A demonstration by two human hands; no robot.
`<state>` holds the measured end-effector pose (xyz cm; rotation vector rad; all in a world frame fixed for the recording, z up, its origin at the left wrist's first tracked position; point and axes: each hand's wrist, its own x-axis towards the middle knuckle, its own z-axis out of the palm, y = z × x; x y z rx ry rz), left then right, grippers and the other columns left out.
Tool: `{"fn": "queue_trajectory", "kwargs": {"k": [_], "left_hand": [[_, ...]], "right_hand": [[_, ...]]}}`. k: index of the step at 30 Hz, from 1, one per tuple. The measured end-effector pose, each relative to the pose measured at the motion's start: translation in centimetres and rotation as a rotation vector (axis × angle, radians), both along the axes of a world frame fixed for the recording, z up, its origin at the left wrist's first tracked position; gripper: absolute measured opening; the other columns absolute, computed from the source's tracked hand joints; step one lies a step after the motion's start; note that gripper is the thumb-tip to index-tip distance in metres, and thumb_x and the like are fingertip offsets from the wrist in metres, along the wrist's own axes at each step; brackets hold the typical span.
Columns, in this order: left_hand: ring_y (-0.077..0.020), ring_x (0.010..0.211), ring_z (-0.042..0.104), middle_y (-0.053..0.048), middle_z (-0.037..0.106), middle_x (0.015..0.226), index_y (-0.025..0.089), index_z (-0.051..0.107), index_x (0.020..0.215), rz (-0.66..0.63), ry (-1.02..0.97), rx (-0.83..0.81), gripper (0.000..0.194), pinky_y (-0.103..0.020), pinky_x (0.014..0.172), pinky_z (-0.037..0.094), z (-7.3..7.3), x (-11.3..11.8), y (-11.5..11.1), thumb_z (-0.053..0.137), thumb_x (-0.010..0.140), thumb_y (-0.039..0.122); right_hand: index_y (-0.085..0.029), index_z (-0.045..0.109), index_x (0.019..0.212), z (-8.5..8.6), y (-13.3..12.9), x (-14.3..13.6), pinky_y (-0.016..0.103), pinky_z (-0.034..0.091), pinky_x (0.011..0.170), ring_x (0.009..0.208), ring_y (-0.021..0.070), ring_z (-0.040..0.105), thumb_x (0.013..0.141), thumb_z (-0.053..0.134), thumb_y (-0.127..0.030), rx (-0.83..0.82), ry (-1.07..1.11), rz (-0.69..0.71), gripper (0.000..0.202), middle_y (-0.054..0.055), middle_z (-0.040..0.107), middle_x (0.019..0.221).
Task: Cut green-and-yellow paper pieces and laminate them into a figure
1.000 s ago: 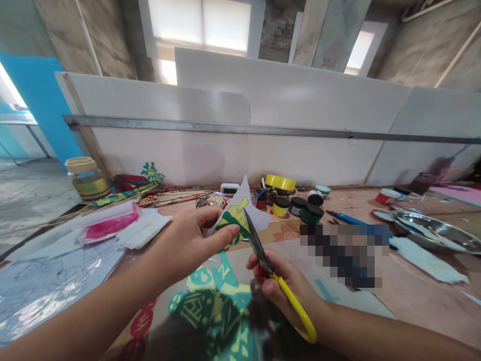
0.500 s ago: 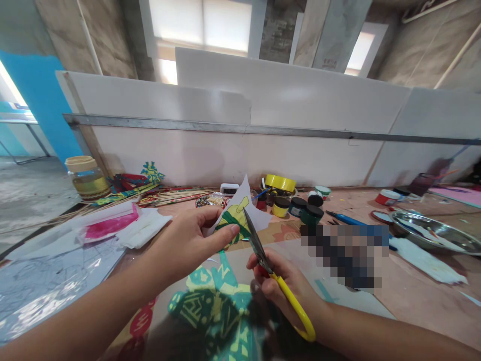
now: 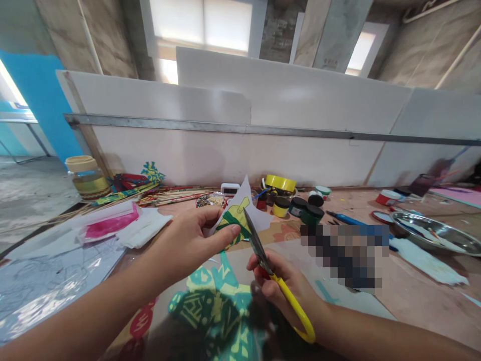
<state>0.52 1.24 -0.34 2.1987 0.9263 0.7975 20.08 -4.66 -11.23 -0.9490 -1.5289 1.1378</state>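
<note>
Between the thumb and fingers of my left hand (image 3: 195,238) is a white paper piece (image 3: 259,215) with a yellow and green painted shape. My right hand (image 3: 281,281) grips scissors (image 3: 291,306) with yellow handles, and their blades lie against the paper's painted part. Whether the blades are parted is hard to tell. Below both hands lies a green and yellow painted sheet (image 3: 218,311), partly in shadow.
Paint jars (image 3: 311,214), a yellow tape roll (image 3: 280,183) and thin sticks (image 3: 176,196) line the back. Left are a lidded jar (image 3: 88,180) and plastic-covered drawings (image 3: 56,281). A metal bowl (image 3: 443,230) and a white cloth (image 3: 430,260) lie right.
</note>
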Motion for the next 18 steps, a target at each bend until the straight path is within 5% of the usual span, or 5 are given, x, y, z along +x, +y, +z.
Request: {"fn": "queue_trajectory", "kwargs": {"k": [18], "left_hand": [[-0.0170,0.070,0.056,-0.001,0.062,0.070,0.018,0.067,0.079,0.018,0.006,0.071,0.031,-0.025,0.058,0.042,0.15,-0.07,-0.28,0.051,0.091,0.041]], "right_hand": [[-0.018,0.056,0.091,0.40,-0.12,-0.26,0.024,0.031,0.055,0.060,0.0110,0.037,0.073,0.067,-0.064,-0.076,0.014,0.012,0.050,-0.003,0.045,0.072]]}}
